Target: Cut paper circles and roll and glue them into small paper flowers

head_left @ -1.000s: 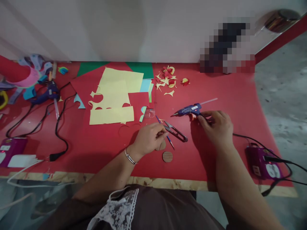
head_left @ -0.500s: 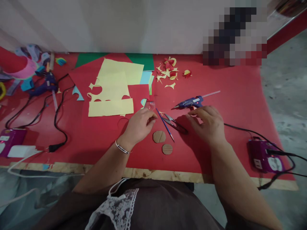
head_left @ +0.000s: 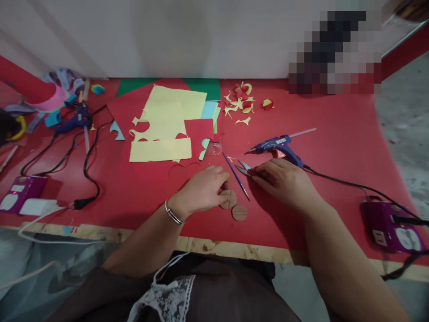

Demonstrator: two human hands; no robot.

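Gripping snips (head_left: 241,170): right fingers (head_left: 271,168) | left fingers (head_left: 223,179) at cardboard disc (head_left: 230,199), hold unclear | second disc (head_left: 239,213) nearer table's front edge (head_left: 228,247)

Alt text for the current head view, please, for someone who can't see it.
A person's right hand is on metal snips; the left hand is at a brown disc. A blue glue gun and yellow paper lie farther away on the red table.

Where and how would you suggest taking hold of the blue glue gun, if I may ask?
By its handle, ideally from the near right: the glue gun lies on its side, the handle slanting towards the right hand. Its nozzle points left; since the red light is lit, I would treat that end as possibly hot.
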